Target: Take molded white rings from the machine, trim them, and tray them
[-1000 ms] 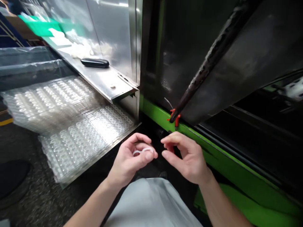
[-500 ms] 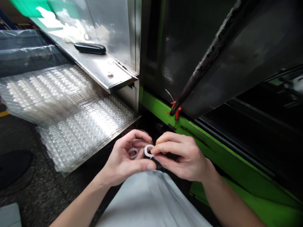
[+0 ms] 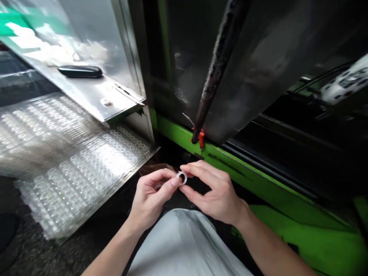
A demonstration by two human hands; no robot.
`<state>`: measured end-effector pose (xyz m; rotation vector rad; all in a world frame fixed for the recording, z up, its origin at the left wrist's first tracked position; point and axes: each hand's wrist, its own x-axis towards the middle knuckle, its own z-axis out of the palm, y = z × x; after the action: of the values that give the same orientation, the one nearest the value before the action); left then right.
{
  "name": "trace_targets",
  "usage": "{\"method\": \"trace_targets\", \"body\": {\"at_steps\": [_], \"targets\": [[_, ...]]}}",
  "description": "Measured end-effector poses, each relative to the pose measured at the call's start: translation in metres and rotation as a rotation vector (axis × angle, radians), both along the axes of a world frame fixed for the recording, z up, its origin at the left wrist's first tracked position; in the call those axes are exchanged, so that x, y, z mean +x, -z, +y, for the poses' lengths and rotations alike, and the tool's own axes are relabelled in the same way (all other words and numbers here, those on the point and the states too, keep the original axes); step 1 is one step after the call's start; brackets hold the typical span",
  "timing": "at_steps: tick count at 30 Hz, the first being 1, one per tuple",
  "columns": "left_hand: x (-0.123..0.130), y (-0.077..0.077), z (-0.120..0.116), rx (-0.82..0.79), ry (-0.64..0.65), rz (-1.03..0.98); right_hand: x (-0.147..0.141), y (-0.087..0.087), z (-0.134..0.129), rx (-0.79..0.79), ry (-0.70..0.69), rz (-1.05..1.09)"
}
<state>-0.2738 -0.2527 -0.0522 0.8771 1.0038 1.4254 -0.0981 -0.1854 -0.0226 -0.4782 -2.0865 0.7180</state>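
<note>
Far left, overlapping clear plastic blister trays point(image 3: 71, 161) with rows of ring-shaped cavities, lower edge over a speckled dark floor point(image 3: 14, 253). Above them a stainless steel shelf point(image 3: 94, 100) carries a black oblong case point(image 3: 80, 71); white stuff further back on the shelf, hard to make out. Left hand point(image 3: 151, 199) curled closed, a pale piece point(image 3: 158, 186) in its fingers mostly hidden. White plastic ring point(image 3: 181, 178) between the hands, hole facing up toward the camera, round so no long axis. Left thumb touches its left edge; right hand point(image 3: 212, 193) has index and thumb closed on it from either side, can't tell which hand bears it. Grey cloth point(image 3: 181, 245) below the hands. Behind, red fitting point(image 3: 199, 137) at the end of a dark rod point(image 3: 214, 80), green machine rail point(image 3: 244, 172) running right.
</note>
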Motion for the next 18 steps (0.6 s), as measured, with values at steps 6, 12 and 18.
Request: {"method": "trace_targets", "body": {"at_steps": [6, 12, 18], "targets": [[0.037, -0.006, 0.033, -0.041, 0.194, -0.156, 0.042, -0.008, 0.004, -0.044, 0.159, 0.025], [0.102, -0.005, 0.07, -0.166, 0.292, -0.323, 0.091, -0.005, 0.026, 0.02, 0.276, 0.014], [0.171, 0.0, 0.11, -0.33, 0.293, -0.402, 0.17, -0.003, 0.068, -0.095, 0.379, 0.108]]}}
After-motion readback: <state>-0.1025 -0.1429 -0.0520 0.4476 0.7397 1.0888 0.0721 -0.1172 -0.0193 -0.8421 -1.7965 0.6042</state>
